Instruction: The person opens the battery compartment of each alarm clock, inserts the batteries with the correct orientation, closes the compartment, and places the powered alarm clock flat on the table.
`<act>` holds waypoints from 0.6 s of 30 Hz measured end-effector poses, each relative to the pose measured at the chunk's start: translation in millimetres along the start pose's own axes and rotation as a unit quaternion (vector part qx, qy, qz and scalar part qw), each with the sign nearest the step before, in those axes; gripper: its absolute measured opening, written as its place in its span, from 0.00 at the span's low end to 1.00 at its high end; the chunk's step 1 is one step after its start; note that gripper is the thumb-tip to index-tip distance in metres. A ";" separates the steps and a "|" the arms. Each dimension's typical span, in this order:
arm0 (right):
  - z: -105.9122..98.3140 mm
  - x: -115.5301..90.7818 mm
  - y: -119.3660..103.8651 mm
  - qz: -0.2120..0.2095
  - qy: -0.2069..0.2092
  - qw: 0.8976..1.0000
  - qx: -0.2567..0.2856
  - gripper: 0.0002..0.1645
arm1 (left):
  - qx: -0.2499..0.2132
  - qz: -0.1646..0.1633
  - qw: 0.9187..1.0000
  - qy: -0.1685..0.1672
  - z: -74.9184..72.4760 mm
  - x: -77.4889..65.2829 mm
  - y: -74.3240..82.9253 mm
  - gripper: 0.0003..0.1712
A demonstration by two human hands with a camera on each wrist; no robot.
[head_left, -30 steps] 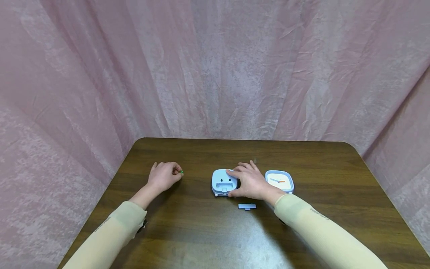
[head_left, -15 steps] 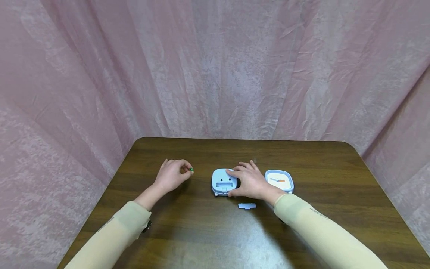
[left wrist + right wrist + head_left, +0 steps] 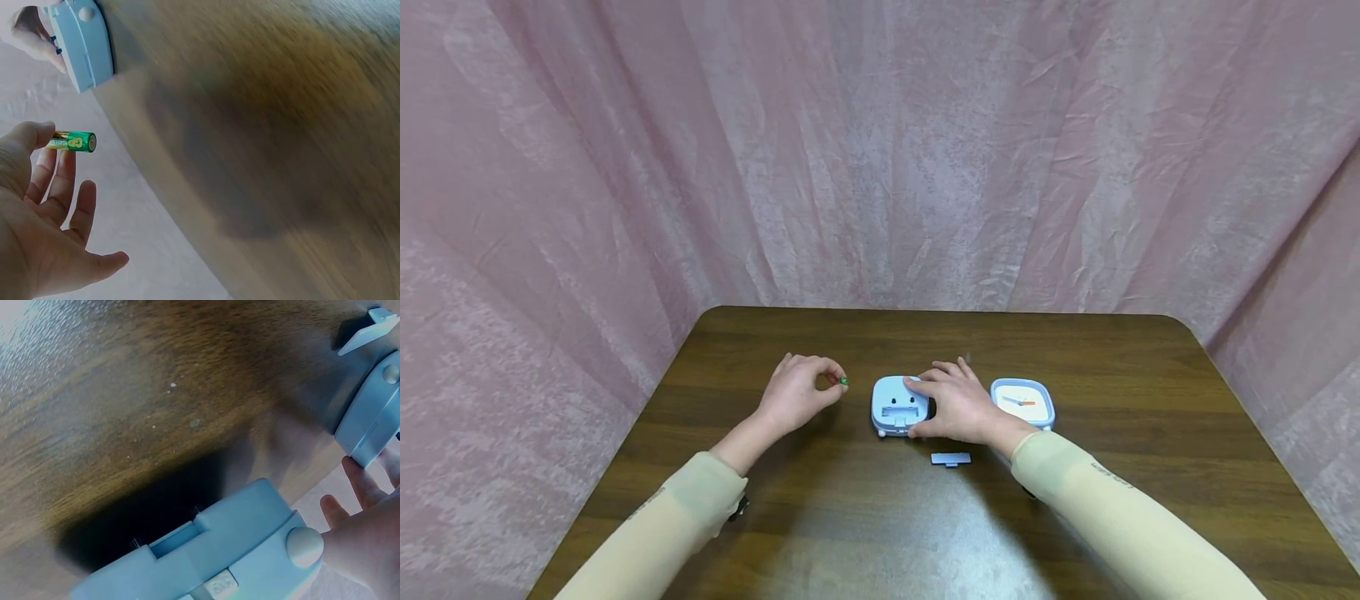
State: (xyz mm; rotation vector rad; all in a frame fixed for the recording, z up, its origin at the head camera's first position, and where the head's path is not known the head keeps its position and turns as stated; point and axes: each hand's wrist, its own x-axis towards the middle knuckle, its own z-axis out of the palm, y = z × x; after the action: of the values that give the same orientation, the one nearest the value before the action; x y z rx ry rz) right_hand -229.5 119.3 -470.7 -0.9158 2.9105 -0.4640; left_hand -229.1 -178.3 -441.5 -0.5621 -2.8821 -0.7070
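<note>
- Left hand (image 3: 797, 390): thumb and fingertips pinch a green battery (image 3: 75, 141). The outer fingers are spread loosely, apart from it.
- Battery: at the fingertips of the left hand, on the side facing the right hand (image 3: 958, 408); held off the desk (image 3: 865, 517). Lettering and a gold patch show on the wrapper, partly covered by the thumb; one flat end sticks out of the pinch in the left wrist view.
- Right hand: grips the right part of a light-blue case (image 3: 891, 388), thumb at the near edge, a finger on the far part of the top. Other fingers stand away from the case.
- Light-blue case: between the two hands, on the desk, near the battery but not touching it. Two small dark knobs face up; the long compartment (image 3: 900, 413) is uncovered, on the half nearer the person. Inner detail too small to read. White foot at the near left corner.
- Small blue cover (image 3: 951, 459): on the desk, just to the near side of the right hand, tab toward the person.
- Blue-framed clock (image 3: 1021, 402): just right of the right hand, white dial up, one pointer orange; near edge partly hidden by the right wrist.
- Pink curtain (image 3: 880, 150): beyond both hands, behind the desk.
</note>
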 end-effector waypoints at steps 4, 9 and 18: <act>0.7 -0.4 -0.6 0.000 0.004 1.000 0.003 0.52 | 0.006 0.006 1.000 -0.006 4.6 1.6 5.8 0.04; 1.6 -1.1 -0.5 0.004 0.008 1.000 0.000 0.52 | -0.007 0.007 1.000 -0.010 9.8 4.3 14.4 0.04; 2.4 -0.6 -0.9 0.004 0.011 1.000 0.001 0.52 | -0.142 0.014 0.990 -0.022 16.9 6.1 27.0 0.05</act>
State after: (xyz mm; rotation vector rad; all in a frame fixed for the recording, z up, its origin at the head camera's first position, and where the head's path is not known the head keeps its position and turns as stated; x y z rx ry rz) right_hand -228.1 118.3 -472.7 -0.9029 2.9319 -0.4792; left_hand -224.8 -146.3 -443.8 -0.6558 -2.8240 -1.1233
